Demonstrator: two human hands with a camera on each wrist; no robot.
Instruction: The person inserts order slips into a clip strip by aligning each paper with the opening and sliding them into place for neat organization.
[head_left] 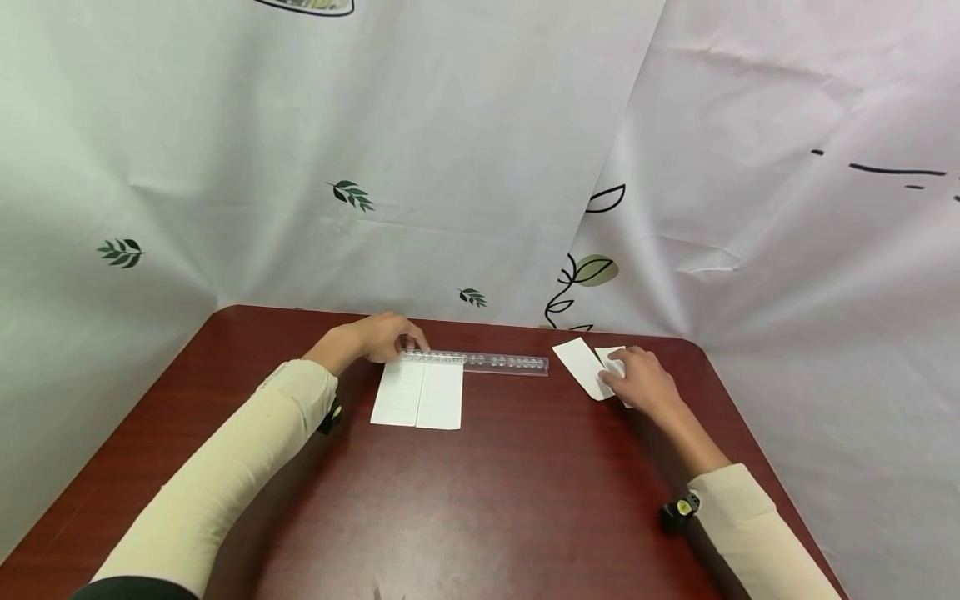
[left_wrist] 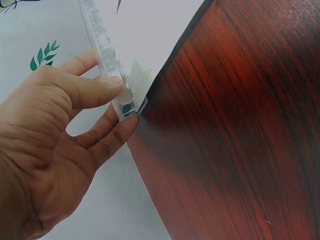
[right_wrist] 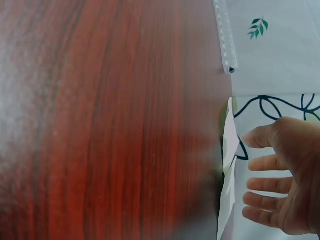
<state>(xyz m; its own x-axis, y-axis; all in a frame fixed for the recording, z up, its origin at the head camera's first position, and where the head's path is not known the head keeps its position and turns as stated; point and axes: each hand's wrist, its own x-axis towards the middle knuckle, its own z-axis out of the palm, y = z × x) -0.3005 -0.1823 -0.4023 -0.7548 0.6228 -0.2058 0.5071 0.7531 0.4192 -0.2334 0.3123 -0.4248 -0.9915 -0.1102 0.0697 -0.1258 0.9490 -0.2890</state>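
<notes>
A long clear plastic strip with a row of round bumps lies near the table's far edge. My left hand holds its left end, the thumb on top and fingers below in the left wrist view. Two white paper cards lie side by side, their far edges at the strip; faint writing shows on the left one. At the right, two more white paper pieces lie at angles to each other. My right hand is over the rightmost piece, its fingers spread and loosely bent in the right wrist view.
The dark red wooden table has rounded far corners. Behind it hangs a pale cloth printed with leaves, close against the far edge. Small dark devices sit at both wrists.
</notes>
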